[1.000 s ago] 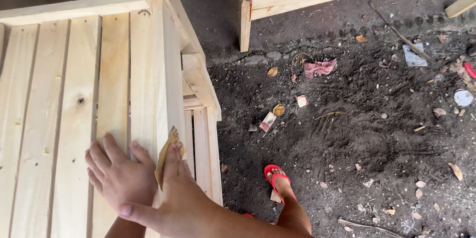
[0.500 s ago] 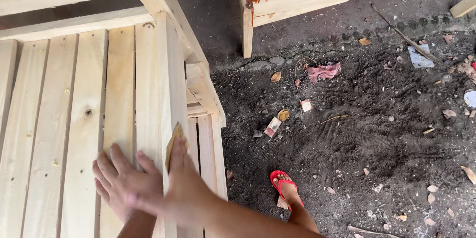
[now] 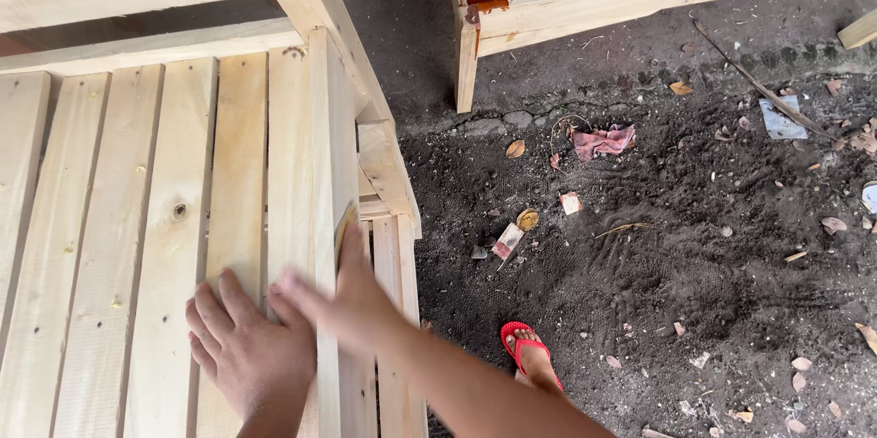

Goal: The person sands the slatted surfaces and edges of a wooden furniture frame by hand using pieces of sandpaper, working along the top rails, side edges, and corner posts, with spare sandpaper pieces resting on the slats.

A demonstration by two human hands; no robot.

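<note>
left hand [image 3: 248,353] flat, fingers spread, right hand [image 3: 352,299] palm down, blurred, forearm crossing diagonally

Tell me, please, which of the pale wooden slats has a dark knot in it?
The slat just left of the one under the left hand; its round dark knot sits about midway up, unlike its plain neighbours.

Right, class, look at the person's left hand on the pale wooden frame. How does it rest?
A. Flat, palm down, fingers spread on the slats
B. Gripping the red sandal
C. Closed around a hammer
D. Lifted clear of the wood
A: the left hand lies flat, palm down, with its fingers spread on the wooden slats, while the right hand presses a piece of sandpaper against the upright edge board.
</note>
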